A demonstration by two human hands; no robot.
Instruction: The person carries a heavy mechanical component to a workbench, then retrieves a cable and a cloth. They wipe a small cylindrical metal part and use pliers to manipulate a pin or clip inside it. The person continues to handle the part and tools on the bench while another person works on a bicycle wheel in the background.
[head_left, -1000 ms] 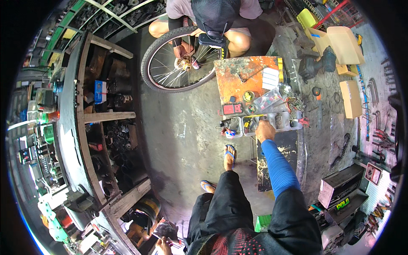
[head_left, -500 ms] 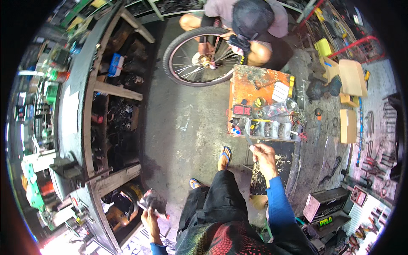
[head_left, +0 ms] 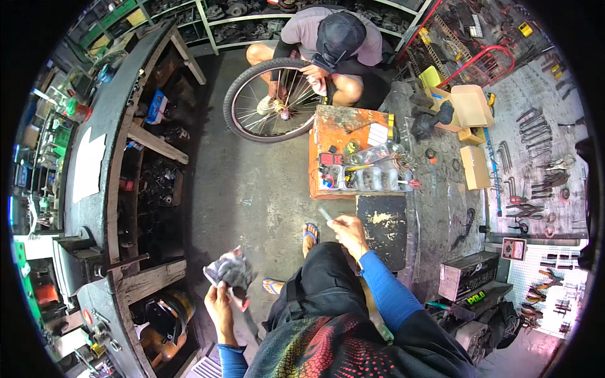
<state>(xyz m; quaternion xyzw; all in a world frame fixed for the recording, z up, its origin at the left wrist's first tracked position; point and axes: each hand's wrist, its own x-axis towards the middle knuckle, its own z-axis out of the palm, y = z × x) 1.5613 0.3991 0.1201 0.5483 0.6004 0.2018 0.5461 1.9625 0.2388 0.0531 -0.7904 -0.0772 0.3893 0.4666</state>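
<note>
My left hand (head_left: 220,310) grips a crumpled grey-and-white rag (head_left: 229,271) with a reddish edge, held above the floor left of my legs. In front of my right thigh, my right hand (head_left: 348,233) pinches a thin, flat, silvery strip-like tool (head_left: 325,215), its tip pointing away and to the left. Its exact kind is too small to tell. Beyond that hand stands an orange box (head_left: 317,118) topped with trays of small parts. A dark worn board (head_left: 382,239) lies to the right of the hand.
A co-worker (head_left: 299,30) crouches at the far side, both hands at a bicycle wheel (head_left: 236,126). On the left runs a workbench (head_left: 82,220) with a vise (head_left: 82,255). A workbench (head_left: 444,208) stretches along the right, with hand tools (head_left: 539,135) and cardboard boxes (head_left: 474,169).
My right hand with the flat tool has moved left, away from the parts trays. The left hand has lifted the rag slightly. The whole view has shifted.
</note>
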